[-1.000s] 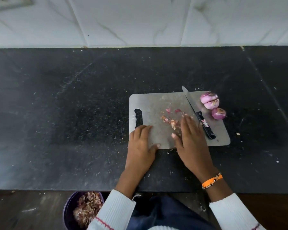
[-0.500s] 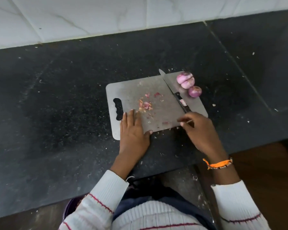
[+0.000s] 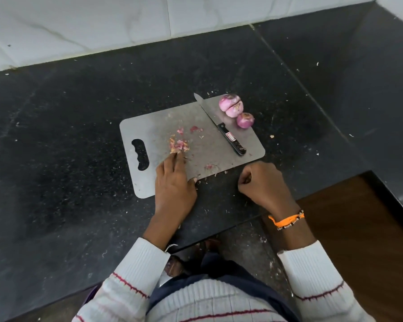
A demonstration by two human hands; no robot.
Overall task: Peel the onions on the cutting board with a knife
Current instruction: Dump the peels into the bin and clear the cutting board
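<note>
A grey cutting board lies on the black counter. Three peeled pink onions sit at its far right corner, two touching and one just nearer. A black-handled knife lies on the board beside them, with no hand on it. My left hand rests flat on the board's near edge, and its straight fingertips touch a small pile of onion peel. My right hand is off the board's near right edge, over the counter. Its fingers are curled into a fist, and nothing shows inside it.
Loose peel bits lie near the board's front edge, and crumbs dot the black counter. A white tiled wall runs behind it. The counter's front edge is close to my body, with a brown floor to the right.
The view has swung left and down. My right hand drew back from the knife handle off the board and curled shut. My left fingers slid forward to the peel pile.
</note>
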